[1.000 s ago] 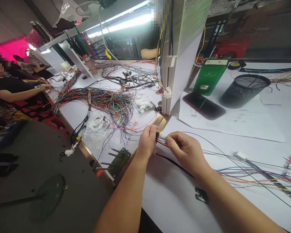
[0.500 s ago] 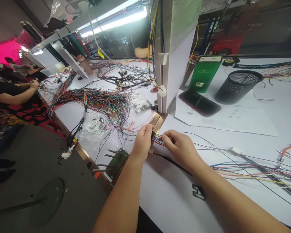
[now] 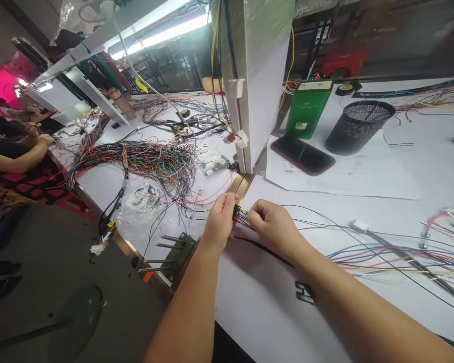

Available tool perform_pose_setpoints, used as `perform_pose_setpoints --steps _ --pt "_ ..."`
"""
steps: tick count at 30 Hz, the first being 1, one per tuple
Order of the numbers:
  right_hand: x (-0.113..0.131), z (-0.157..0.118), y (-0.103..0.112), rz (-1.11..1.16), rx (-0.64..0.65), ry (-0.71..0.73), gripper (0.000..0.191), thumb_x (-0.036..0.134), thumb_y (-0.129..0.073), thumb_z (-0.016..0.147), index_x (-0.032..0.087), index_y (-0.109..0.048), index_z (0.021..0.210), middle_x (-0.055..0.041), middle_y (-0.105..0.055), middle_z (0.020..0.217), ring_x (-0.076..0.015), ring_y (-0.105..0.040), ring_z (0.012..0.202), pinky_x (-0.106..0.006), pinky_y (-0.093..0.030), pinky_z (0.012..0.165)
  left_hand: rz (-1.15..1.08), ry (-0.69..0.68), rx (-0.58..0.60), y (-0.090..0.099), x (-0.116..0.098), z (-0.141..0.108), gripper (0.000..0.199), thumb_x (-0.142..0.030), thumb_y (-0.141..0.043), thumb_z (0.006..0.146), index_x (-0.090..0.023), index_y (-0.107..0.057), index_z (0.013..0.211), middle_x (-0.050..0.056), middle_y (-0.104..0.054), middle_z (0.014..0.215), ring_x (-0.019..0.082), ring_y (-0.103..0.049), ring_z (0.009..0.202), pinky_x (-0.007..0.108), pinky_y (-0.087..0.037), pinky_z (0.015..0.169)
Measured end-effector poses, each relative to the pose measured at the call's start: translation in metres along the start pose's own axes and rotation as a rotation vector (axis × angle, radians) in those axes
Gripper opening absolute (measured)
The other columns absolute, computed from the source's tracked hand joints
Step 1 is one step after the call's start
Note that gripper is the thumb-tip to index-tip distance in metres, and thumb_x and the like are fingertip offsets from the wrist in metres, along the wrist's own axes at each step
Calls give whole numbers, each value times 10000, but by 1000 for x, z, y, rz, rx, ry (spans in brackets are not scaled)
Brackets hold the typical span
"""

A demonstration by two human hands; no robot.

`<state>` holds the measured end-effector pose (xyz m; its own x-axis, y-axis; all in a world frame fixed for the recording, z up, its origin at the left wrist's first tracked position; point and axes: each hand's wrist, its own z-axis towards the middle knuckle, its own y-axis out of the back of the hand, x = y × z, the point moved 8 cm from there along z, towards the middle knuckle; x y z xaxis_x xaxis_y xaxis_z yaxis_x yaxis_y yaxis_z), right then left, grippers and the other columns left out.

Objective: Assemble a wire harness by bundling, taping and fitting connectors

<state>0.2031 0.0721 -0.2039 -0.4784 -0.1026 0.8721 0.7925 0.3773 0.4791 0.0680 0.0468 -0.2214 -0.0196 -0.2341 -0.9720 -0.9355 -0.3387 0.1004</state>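
My left hand [image 3: 220,217] is closed around a small black connector [image 3: 236,212], with its thumb on top. Several coloured wires [image 3: 244,219] run from the connector toward my right hand [image 3: 270,219]. The right hand's fingers are pinched on a thin wire close to the connector; its tip is partly hidden. A black sleeved cable [image 3: 263,247] passes under the right wrist. Below the right forearm lies a small black plastic piece [image 3: 304,292] on the white table [image 3: 257,312].
A large wire bundle [image 3: 151,159] and a clear plastic bag [image 3: 139,199] lie left. A green block with metal pegs [image 3: 177,254] sits at the table edge. Behind are a phone [image 3: 302,155], a green box [image 3: 308,111], a mesh cup [image 3: 359,126] and a post [image 3: 245,121]. Another person's arm [image 3: 18,159] is far left.
The camera view has shifted slightly, so the background sits further left. My right hand has curled a little more at the wires; the left hand keeps its hold on the connector.
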Motion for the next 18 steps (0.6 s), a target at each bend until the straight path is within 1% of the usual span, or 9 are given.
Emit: perform_pose_setpoints --steps 3,6,9,14,18 --pt "0 0 1 2 -10 16 149 249 -474 752 211 -493 609 33 -553 580 -129 -467 548 -243 -317 516 78 -73 -14 2 -3 1 286 -441 -445 926 -189 -579 929 -28 -442 693 95 -418 557 192 -384 495" --pt "3 -1 1 1 -12 71 150 246 -470 775 211 -519 637 26 -592 633 -137 -504 599 -244 -330 547 221 -186 -38 5 -9 1 313 -440 -402 947 -188 -587 943 5 -541 788 124 -494 679 224 -429 630" --pt "4 -1 -1 1 2 90 166 246 -467 791 213 -517 637 28 -590 634 -138 -505 603 -245 -330 551 304 -267 -46 5 -14 -1 300 -412 -379 964 -193 -584 964 20 -589 877 142 -530 803 244 -427 757" --pt "3 -1 -1 0 -10 62 169 262 -483 803 214 -542 653 23 -607 653 -140 -514 598 -250 -338 551 362 -344 -20 0 -21 -6 295 -391 -357 979 -195 -576 965 20 -604 888 144 -542 818 252 -427 792" --pt "4 -2 -2 6 -34 79 180 275 -475 829 215 -524 667 24 -600 664 -138 -507 602 -252 -352 572 402 -345 -9 -1 -21 -6 297 -397 -356 980 -194 -573 977 20 -603 880 147 -548 815 255 -431 783"
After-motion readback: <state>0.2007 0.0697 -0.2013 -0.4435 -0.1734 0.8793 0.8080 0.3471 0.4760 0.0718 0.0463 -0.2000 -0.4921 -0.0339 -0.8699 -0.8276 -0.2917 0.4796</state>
